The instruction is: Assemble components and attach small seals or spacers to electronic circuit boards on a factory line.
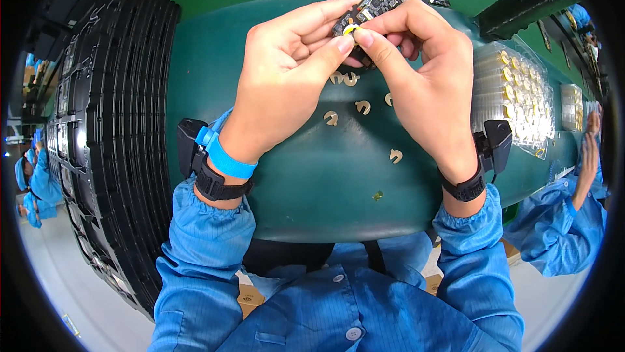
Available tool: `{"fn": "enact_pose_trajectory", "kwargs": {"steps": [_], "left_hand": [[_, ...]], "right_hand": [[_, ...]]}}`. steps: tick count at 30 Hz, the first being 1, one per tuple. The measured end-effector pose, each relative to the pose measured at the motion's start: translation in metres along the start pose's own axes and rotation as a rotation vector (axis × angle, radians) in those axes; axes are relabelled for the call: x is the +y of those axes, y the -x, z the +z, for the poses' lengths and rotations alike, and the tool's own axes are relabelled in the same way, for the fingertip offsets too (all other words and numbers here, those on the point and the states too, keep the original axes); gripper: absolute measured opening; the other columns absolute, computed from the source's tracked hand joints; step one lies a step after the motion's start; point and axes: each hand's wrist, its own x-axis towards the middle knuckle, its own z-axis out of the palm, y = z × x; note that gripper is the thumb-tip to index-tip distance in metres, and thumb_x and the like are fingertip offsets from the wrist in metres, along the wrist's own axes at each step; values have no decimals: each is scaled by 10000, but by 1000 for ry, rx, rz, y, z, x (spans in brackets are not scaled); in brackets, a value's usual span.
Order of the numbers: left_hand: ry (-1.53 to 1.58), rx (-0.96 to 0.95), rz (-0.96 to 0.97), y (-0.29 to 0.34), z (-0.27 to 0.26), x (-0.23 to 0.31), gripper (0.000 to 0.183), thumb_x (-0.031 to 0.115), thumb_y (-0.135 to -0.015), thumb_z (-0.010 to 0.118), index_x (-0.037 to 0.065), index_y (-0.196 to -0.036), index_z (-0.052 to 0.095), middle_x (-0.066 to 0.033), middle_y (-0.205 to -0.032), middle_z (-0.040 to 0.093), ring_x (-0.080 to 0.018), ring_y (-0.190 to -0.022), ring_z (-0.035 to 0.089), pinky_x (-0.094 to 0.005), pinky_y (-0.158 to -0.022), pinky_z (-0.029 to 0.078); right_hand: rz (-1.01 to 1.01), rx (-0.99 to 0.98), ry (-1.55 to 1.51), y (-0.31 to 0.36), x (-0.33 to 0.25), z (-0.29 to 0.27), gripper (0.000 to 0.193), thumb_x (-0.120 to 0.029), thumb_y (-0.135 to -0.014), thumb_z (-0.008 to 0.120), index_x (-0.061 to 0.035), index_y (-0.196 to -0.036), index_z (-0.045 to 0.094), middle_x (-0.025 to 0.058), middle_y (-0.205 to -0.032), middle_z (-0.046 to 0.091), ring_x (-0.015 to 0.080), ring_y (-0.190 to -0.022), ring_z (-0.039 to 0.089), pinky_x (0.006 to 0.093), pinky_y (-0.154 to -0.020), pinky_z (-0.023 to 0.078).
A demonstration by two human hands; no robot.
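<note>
A black circuit board (385, 2) with a silver shield is held tilted above the green table mat (293, 183). My left hand (280, 79) grips its near end, fingers behind it and thumb in front. My right hand (430, 79) pinches a small round part (351, 28) with a yellow edge, pressed against the board between both thumbs. It looks like a coin cell, though the fingertips partly cover it. Several notched metallic discs lie on the mat below, among them one disc (331, 118) in the middle and another disc (396, 155) nearer me.
Tall stacked black trays (124, 124) line the left side. At the right stands a clear plastic tray stack (514, 92) holding several round yellow-and-silver parts. A person in a blue sleeve (560, 228) works beyond it. A tiny yellow-green scrap (377, 195) lies on the mat.
</note>
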Motion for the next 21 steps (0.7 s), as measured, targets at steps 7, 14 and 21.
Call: {"fn": "enact_pose_trajectory", "kwargs": {"steps": [7,14,21], "left_hand": [[-47,-4,13,0,-1,-1,389,-16,-1032,593,-125,-1405,572,-218,-1272,705,-256,-1138,716,-360,-925,627],[-87,11,36,1,-2,-1,391,-18,-1027,598,-118,-1405,577,-217,-1271,706,-249,-1128,718,-355,-923,626],[-13,29,31,0,-2,2,393,-7,-1032,575,-119,-1408,571,-221,-1257,710,-233,-1077,730,-340,-883,633]], "right_hand": [[3,44,7,0,-2,2,88,-20,-833,798,6,-874,724,71,-779,647,153,-669,564,296,-615,470],[-54,88,29,2,-1,5,86,-23,-871,814,13,-913,748,-9,-775,646,54,-684,497,225,-610,390],[-280,124,112,-1,3,6,133,13,-826,822,-28,-947,785,13,-804,643,93,-676,536,242,-590,394]]}}
